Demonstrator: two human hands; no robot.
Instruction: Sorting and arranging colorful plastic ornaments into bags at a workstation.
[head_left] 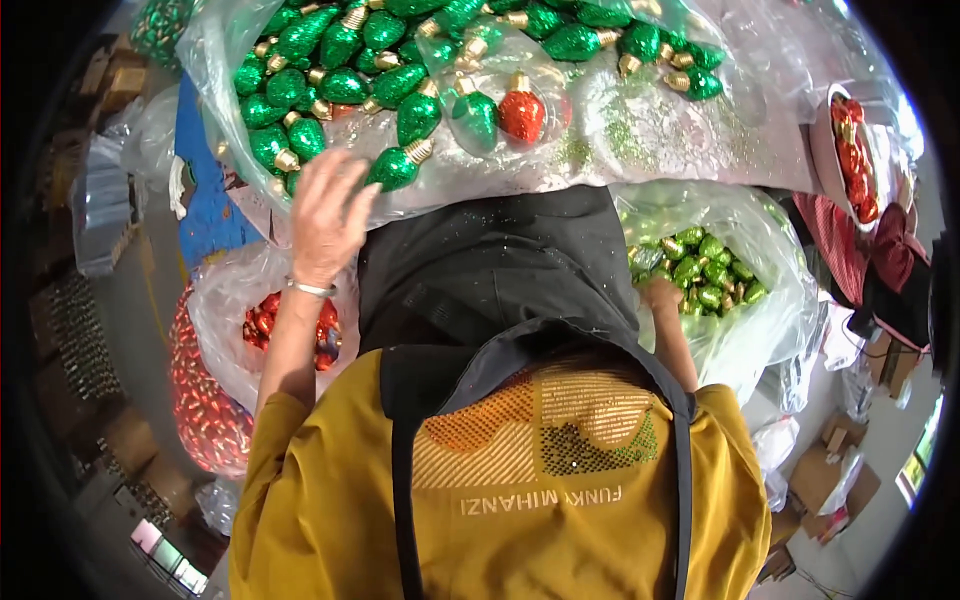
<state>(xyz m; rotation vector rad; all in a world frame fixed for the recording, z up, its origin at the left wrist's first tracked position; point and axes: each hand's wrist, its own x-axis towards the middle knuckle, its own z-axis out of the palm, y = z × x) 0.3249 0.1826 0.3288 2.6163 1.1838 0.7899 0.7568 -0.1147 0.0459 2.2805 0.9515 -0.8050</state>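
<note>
Mustard top [560, 540] w/ dark straps [403, 500] fills the foreground, cut off at bottom; pale block lettering [540, 501] runs upside down to camera beside a 4-part patterned patch [590, 420]. L hand [328, 215], bracelet [312, 289] at wrist, is at the near edge of a plastic-covered table [690, 150], fingers loosely spread just beside a glittery green bulb [392, 170]; no hold seen, palm hidden, contact unclear. That bulb lies at the front of a heap of green bulbs [385, 30], cut off at top. R hand [660, 293] is in a clear bag [735, 345] of lt-green ornaments [705, 270], fingers hidden: can't tell how far closed or what, if anything, it has. Mid-table, clear plastic partly veils 1 red bulb [521, 115] & 1 green. Red ornaments [262, 320], L, sit in a bag partly behind the forearm. Far-L boxes [125, 80] too dim to make out.
</note>
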